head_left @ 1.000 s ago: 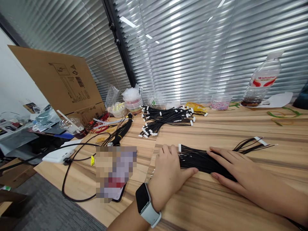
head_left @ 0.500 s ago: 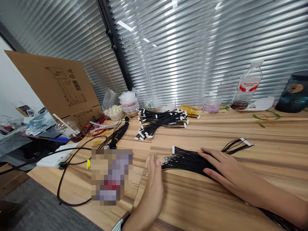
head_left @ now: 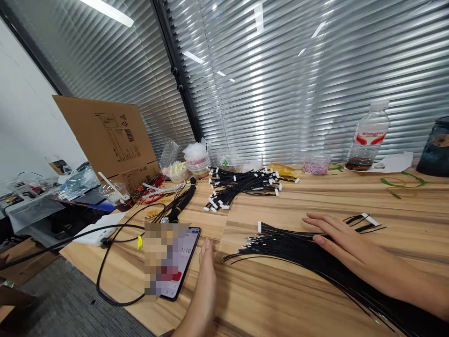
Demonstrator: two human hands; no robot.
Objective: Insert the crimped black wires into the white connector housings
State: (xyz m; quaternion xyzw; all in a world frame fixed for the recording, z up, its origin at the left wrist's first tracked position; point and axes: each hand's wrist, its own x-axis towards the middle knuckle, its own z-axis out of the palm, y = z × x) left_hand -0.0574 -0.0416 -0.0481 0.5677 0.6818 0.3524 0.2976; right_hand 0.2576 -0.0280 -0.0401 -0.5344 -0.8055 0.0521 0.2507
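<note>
My right hand (head_left: 354,252) rests with stretched fingers on a thick bundle of black wires (head_left: 298,250), holding nothing. The bundle's bare metal-tipped ends fan out to the left. A white connector (head_left: 259,227) sits at the bundle's upper left edge, and another white connector (head_left: 369,219) shows beyond my right fingers. My left hand (head_left: 201,290) stands on its edge, apart from the wire tips, with its fingers extended and nothing visible in it. Just left of it lies a phone (head_left: 182,267), partly blurred out, with a number display on its screen.
Behind lies a pile of black cables (head_left: 242,182) with white connectors. A plastic bottle (head_left: 368,135), a tub of pink bits (head_left: 316,164) and a dark cup (head_left: 435,147) line the blinds. At left are a cardboard box (head_left: 112,140), a white power strip (head_left: 96,229) and a black cord (head_left: 100,276).
My left hand has moved left, away from the wire tips and towards the phone. The view has shifted. My right hand stays on the bundle, more of which now shows.
</note>
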